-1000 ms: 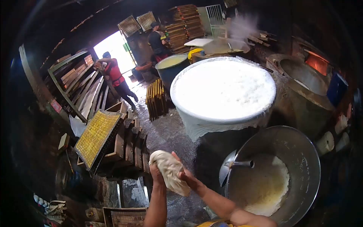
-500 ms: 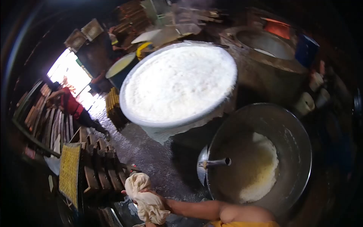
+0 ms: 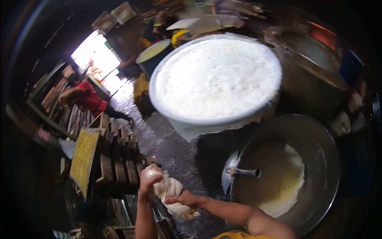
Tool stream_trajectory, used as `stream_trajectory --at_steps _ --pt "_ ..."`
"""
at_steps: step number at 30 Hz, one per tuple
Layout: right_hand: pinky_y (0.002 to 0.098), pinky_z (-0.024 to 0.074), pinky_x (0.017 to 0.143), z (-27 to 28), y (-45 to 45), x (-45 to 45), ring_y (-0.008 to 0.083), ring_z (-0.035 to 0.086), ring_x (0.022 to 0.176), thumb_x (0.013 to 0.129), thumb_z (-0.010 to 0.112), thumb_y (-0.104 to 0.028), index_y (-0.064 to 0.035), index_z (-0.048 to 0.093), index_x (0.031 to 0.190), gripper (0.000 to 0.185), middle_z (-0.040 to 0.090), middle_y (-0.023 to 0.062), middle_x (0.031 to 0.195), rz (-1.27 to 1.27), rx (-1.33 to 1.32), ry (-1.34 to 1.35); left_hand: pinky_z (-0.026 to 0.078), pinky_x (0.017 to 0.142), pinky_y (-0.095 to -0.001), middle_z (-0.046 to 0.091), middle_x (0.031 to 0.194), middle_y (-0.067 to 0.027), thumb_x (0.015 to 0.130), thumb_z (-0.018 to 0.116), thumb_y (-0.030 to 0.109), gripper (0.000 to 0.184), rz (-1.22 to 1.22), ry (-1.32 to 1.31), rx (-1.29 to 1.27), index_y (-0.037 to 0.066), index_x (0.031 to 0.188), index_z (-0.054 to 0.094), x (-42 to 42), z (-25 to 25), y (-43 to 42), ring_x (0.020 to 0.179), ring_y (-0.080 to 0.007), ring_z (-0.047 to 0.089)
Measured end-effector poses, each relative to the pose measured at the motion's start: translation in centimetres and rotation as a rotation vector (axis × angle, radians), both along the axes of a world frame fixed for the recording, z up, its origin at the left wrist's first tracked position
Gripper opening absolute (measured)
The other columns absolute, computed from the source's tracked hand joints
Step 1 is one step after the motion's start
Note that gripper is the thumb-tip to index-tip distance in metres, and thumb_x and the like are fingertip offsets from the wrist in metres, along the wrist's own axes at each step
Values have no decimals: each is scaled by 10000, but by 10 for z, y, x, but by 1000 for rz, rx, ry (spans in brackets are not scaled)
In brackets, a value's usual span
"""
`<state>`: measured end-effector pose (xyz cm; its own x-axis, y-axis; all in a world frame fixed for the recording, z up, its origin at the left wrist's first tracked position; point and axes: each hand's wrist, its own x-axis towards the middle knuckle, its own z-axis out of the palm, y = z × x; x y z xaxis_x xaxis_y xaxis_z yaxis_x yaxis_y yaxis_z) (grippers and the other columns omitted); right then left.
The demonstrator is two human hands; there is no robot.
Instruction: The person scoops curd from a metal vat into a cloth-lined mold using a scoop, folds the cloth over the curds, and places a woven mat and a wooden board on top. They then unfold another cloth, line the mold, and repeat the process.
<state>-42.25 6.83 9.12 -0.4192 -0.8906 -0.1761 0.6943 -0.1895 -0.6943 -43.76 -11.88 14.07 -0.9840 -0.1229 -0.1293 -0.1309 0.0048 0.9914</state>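
A bunched cream cloth (image 3: 173,186) hangs low in front of me, twisted between my two hands. My left hand (image 3: 150,178) is closed around its upper left end, seen from the back and a little blurred. Lower down and to the right, my right hand (image 3: 184,198) grips the same cloth, the thumb lying across it. Loose folds stick out below the right hand. Both hands are above the wet floor (image 3: 171,145), just right of a stack of wooden frames (image 3: 115,159).
A large round tub of white, curd-like mass (image 3: 217,79) stands ahead. To the right is a deep metal vat (image 3: 318,199) with a spout and pale residue. A yellow woven panel (image 3: 84,159) leans at left. A person in red (image 3: 92,97) bends beside wooden slats.
My left hand has come up into view and closed on the cloth, which is now more tightly twisted. The view has turned, so the surroundings sit further right.
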Motion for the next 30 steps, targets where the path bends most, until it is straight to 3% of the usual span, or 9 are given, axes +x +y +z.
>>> stream_trajectory --at_steps 4,6,11,15,18,19,22,26,30 --pt "329 468 876 -55 -32 5 198 581 965 793 715 -170 -49 507 1201 474 597 88 1097 -232 165 418 469 590 -299 623 676 -60 692 698 118 158 59 -26 -676 3 771 623 -14 -22 22 635 -127 590" --pt "346 465 866 -89 -47 7 242 589 970 793 658 -165 -28 546 1128 379 611 115 1079 -190 360 404 511 702 -412 662 790 -212 709 670 206 275 68 53 -1087 -18 869 654 -17 -60 15 750 -355 656" --pt "374 464 831 -147 -73 14 265 606 945 756 638 -151 11 591 1029 321 647 143 984 -186 480 520 515 738 -401 657 826 -216 714 673 221 279 167 -220 -1320 -2 879 648 -15 -119 11 811 -341 656" --pt "353 459 914 -142 -72 -2 244 599 1057 693 779 -268 -7 539 1209 625 630 144 1117 -272 282 329 522 758 -332 650 903 -81 771 610 110 191 210 -134 -186 34 946 613 2 -125 -31 812 -194 627" --pt "373 450 928 -67 -51 -17 292 560 1105 711 775 -298 -5 538 1213 628 586 183 1154 -421 333 538 446 966 -410 577 1220 -126 887 554 368 512 392 50 757 40 1273 482 42 -104 -11 1094 -263 570" --pt "379 443 938 -40 -50 -21 304 545 1123 711 774 -311 2 535 1213 638 573 201 1164 -475 403 701 381 1039 -436 507 1319 -145 879 493 566 712 401 36 798 45 1358 409 55 -118 -11 1201 -287 502" --pt "404 408 980 -27 -58 -5 346 491 1181 724 757 -358 21 571 1152 601 531 256 1206 -575 482 1178 343 1066 -469 455 1361 -158 730 652 621 965 276 251 1046 39 1413 298 75 -134 13 1249 -311 448" --pt "393 406 972 -25 -42 -12 326 505 1180 888 588 -288 18 625 1064 355 518 239 1251 -664 -122 784 326 1075 -499 454 1354 -171 634 735 616 1111 258 589 1094 33 1437 234 75 -122 26 1253 -330 440" --pt "359 382 1008 -70 -44 -40 276 516 1172 919 560 -371 -5 530 1210 468 522 180 1278 -758 172 716 330 1046 -588 512 1241 -187 567 803 571 1234 -7 563 1287 30 1455 139 78 -122 8 1199 -391 462"
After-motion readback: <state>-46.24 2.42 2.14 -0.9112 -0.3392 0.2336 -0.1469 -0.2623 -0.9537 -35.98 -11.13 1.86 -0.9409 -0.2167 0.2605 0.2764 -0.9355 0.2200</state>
